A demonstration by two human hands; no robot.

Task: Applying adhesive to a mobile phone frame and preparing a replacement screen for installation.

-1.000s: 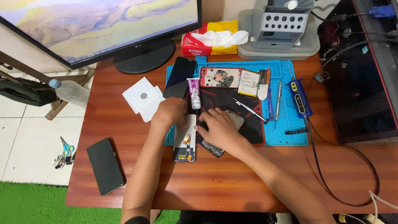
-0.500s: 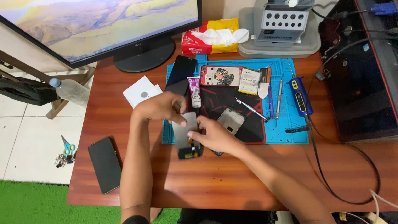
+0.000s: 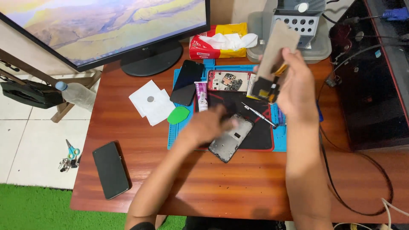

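Wooden desk (image 3: pixel 238 187) bears blue mat (image 3: pixel 181 132), monitor (image 3: pixel 106 30).

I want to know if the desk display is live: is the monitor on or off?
On. The monitor shows a bright landscape picture across its screen, behind the person's left hand and right hand.

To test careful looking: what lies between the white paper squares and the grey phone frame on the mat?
In the head view, a green pick lies between the paper squares and the phone frame.

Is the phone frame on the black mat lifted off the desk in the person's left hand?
No. The phone frame lies flat on the black mat under the left hand, while the right hand holds up a separate flat panel.
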